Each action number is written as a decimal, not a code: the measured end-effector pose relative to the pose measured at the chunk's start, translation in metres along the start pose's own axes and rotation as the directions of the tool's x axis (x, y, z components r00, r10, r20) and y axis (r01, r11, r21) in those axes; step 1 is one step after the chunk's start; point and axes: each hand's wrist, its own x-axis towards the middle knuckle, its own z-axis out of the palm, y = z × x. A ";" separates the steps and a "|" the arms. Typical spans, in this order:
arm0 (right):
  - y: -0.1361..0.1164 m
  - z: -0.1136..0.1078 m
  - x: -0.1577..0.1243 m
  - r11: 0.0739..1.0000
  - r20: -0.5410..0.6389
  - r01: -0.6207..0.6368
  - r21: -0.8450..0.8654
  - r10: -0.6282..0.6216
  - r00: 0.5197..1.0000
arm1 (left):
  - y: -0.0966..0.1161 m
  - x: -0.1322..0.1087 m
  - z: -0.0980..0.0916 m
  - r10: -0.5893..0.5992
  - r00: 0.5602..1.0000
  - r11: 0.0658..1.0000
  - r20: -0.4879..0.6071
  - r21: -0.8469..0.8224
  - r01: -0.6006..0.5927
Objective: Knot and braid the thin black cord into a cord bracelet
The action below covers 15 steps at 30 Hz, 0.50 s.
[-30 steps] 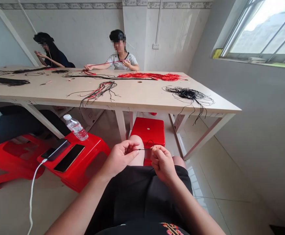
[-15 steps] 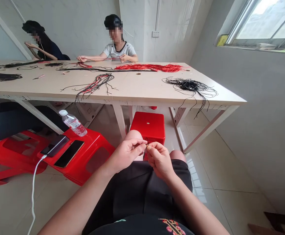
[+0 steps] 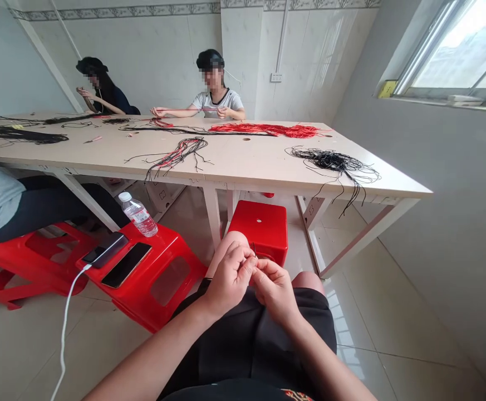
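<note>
Above my lap, my left hand (image 3: 231, 277) and my right hand (image 3: 274, 287) meet with their fingertips pinched together. A thin black cord (image 3: 255, 249) is gripped between them, and a short end of it pokes up above the fingers. Most of the cord is hidden by my fingers. Both hands are closed, thumbs against forefingers, in front of a red stool (image 3: 258, 216). On the table ahead lie a bundle of black and red cords (image 3: 180, 153) and a tangled heap of black cord (image 3: 330, 160).
The long table (image 3: 263, 167) spans the view ahead. A red stool at my left (image 3: 171, 242) bears a water bottle (image 3: 140, 216), a phone (image 3: 126, 265) and a power bank (image 3: 106, 249) with a white cable. Across the table a person (image 3: 215, 100) holds cords; red cords (image 3: 268, 130) lie nearby.
My view has tilted up and turned slightly left. The left hand's fingers have curled in more around the cord, and a dark cord end now stands up above the fingertips.
</note>
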 end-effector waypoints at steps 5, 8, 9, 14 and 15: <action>0.000 -0.001 -0.004 0.996 0.035 0.014 -0.086 -0.011 0.999 | 0.000 -0.004 -0.001 0.099 0.993 0.995 -0.063 0.025 -0.098; 0.002 -0.003 -0.005 0.991 0.052 0.021 -0.130 -0.014 0.999 | 0.002 -0.008 -0.002 0.098 0.990 0.995 -0.098 0.000 -0.098; 0.003 -0.004 -0.006 0.991 0.058 0.018 -0.136 -0.011 0.998 | 0.003 -0.009 -0.002 0.081 0.992 0.996 -0.101 -0.018 -0.083; 0.001 -0.002 -0.008 0.994 0.068 -0.004 -0.114 0.012 0.998 | 0.008 -0.012 -0.002 -0.032 0.998 0.990 -0.047 -0.140 0.025; 0.001 -0.001 -0.007 0.995 0.062 -0.010 -0.104 0.017 0.998 | 0.009 -0.012 -0.002 -0.052 0.998 0.986 -0.029 -0.161 0.047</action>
